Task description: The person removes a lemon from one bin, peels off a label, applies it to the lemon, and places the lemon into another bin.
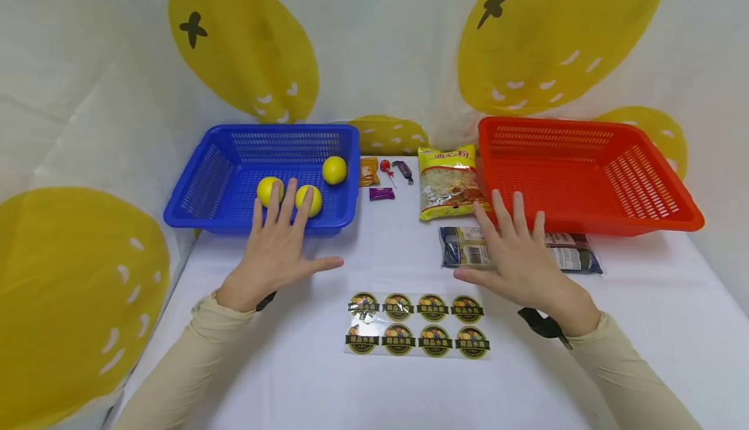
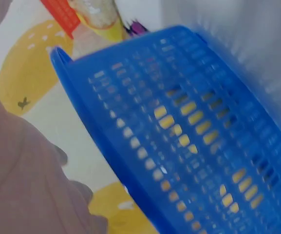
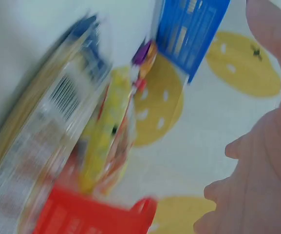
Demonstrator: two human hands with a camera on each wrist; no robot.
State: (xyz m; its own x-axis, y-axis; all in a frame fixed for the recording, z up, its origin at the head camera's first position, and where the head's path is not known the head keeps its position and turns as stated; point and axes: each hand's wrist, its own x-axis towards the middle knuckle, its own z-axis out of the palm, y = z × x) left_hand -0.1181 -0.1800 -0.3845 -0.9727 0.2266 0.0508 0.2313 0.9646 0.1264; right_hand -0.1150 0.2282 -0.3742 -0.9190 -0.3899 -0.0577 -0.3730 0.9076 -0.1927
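Note:
Both hands hover flat over the white table with fingers spread and hold nothing. My left hand (image 1: 279, 244) is in front of the blue basket (image 1: 199, 189), which holds three yellow lemons (image 1: 334, 170); its fingertips reach the basket's front rim. My right hand (image 1: 515, 254) is above a dark blue noodle packet (image 1: 576, 257) that lies before the red basket (image 1: 643, 215). A sheet of round stickers (image 1: 417, 323) lies between my forearms. In the left wrist view the blue basket (image 2: 189, 131) fills the frame, blurred.
A yellow pasta bag (image 1: 449, 181) lies against the red basket's left side. Small sweets, a purple one (image 1: 381, 193), a lollipop (image 1: 387, 168) and an orange packet (image 1: 368, 171), lie between the baskets. A white and yellow cloth backdrop hangs behind.

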